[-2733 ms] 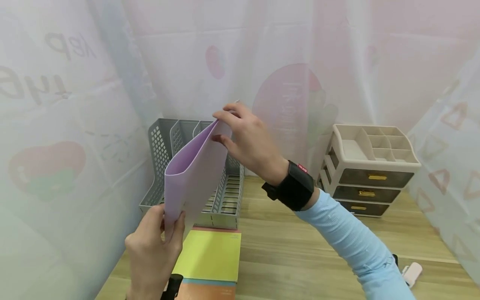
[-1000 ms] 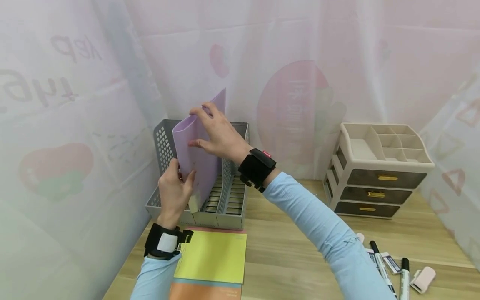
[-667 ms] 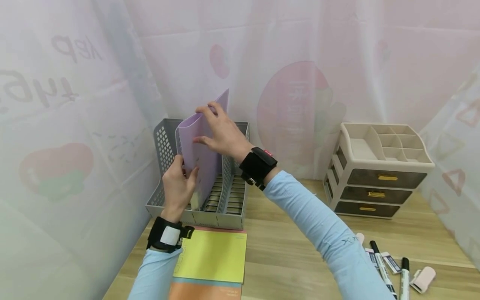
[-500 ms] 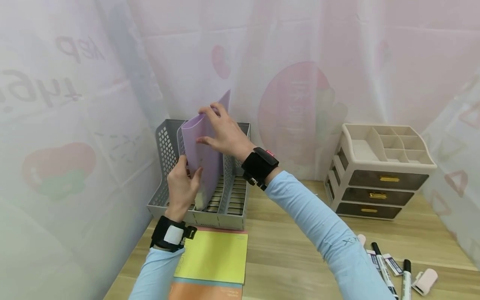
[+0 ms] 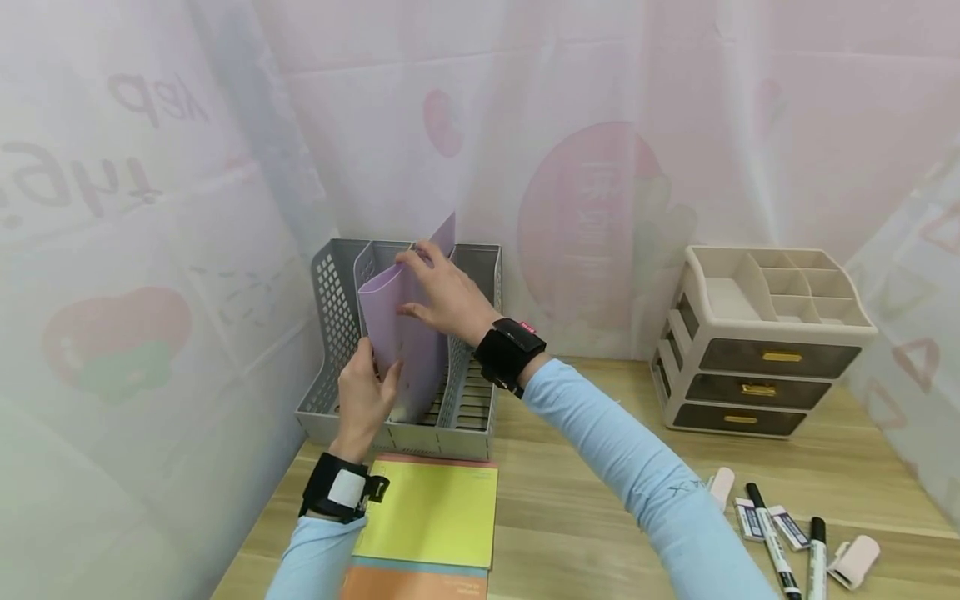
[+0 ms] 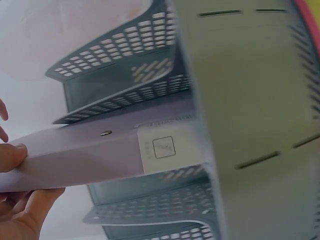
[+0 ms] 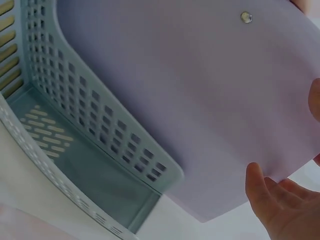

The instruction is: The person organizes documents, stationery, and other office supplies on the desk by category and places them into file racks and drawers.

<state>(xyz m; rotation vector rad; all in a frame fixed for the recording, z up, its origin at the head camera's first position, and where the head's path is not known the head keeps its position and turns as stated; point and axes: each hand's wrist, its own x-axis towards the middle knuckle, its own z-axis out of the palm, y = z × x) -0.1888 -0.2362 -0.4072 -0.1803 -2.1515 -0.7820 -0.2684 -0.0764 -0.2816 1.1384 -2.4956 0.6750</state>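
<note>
A purple file folder (image 5: 408,350) stands upright in a middle slot of the grey slotted file rack (image 5: 438,442). Low on its spine, the left hand (image 5: 363,392) pinches it between thumb and fingers. At the folder's top edge, the right hand (image 5: 450,296) grips with the thumb on the near face and fingers over the top. In the left wrist view, the folder's spine (image 6: 120,155) with a white label sits between two perforated dividers. The right wrist view shows the broad folder face (image 7: 175,90) beside a divider, with right thumb and fingers (image 7: 257,190) at its edge.
Yellow and orange notebooks (image 5: 431,517) lie before the rack. A beige drawer organizer (image 5: 757,342) stands at the right. Markers (image 5: 772,542), small eraser-like boxes (image 5: 789,529) and a pink clip-like item (image 5: 855,562) lie near the right front. Printed curtains surround the table.
Both hands have carried the folder from in front of the rack into a middle slot. Over the last half second the folder and both hands have moved down.
</note>
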